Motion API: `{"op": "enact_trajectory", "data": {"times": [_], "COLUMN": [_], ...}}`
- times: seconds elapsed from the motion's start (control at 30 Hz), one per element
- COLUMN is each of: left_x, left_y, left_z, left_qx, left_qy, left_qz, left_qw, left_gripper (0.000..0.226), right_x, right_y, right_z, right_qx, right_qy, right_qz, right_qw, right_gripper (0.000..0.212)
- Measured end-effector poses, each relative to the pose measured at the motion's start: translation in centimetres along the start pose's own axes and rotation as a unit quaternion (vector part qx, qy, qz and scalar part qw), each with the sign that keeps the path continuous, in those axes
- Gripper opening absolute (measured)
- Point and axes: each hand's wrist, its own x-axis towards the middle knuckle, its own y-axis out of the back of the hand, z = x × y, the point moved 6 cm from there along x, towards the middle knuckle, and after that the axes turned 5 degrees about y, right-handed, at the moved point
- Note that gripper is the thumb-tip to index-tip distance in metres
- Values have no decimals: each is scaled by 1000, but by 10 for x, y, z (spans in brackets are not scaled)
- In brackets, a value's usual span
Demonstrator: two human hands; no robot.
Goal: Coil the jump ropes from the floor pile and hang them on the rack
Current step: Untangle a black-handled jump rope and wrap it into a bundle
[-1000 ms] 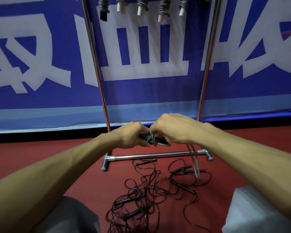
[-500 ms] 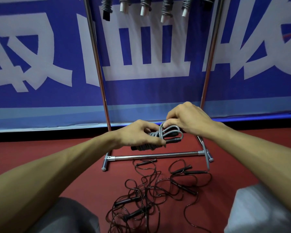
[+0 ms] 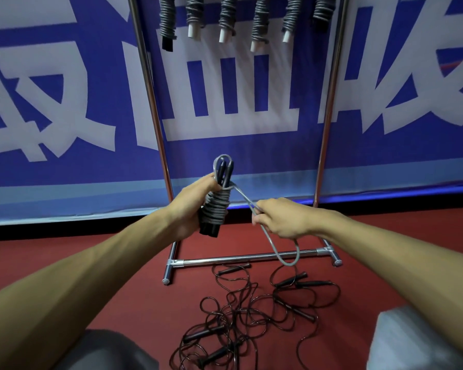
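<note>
My left hand (image 3: 190, 209) grips a grey jump rope (image 3: 216, 206) wound round its two black handles, held upright in front of the rack. My right hand (image 3: 281, 218) pinches the loose end of that rope, which runs taut from the coil's top and hangs in a loop below my fist. On the red floor lies a tangled pile of black jump ropes (image 3: 251, 316) with black handles. Several coiled grey ropes (image 3: 259, 20) hang from the top of the chrome rack (image 3: 155, 116).
The rack's base bar (image 3: 246, 259) crosses the floor just behind the pile, with its two uprights rising either side. A blue banner (image 3: 64, 102) with large white characters fills the wall behind. My knees show at the bottom left and right.
My left hand has turned the coil from lying sideways to upright and raised it. My right hand has pulled the loose end out to the right and down.
</note>
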Motion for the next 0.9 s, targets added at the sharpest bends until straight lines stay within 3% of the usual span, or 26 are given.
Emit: {"op": "enact_trajectory", "data": {"times": [0.17,0.33,0.43,0.5,0.67,0.8,0.9], "left_x": [3,5,8,8,-2,-11,-21], "left_y": [21,32,26,18,-13,-28,-39], "left_z": [-2,-8,-7,-11,-25,-21,-14], "left_qx": [18,76,232,331,354,385,327], "left_qy": [7,-22,-55,-59,-30,-30,-28], "left_qz": [65,153,139,105,-86,-144,-169], "left_qw": [998,985,961,936,931,911,929], "left_gripper": [14,22,26,24,12,20,18], "right_x": [-4,-17,-21,-22,-27,-29,-27], "right_y": [6,6,3,3,24,43,51], "right_z": [-17,-49,-59,-61,-61,-42,-21], "right_qx": [-2,-58,-103,-132,-150,-159,-100], "right_qy": [-28,56,97,112,118,80,33], "right_qz": [11,-10,-41,-44,64,155,211], "right_qw": [1000,997,989,984,980,972,972], "right_gripper": [25,25,21,29,24,24,25]}}
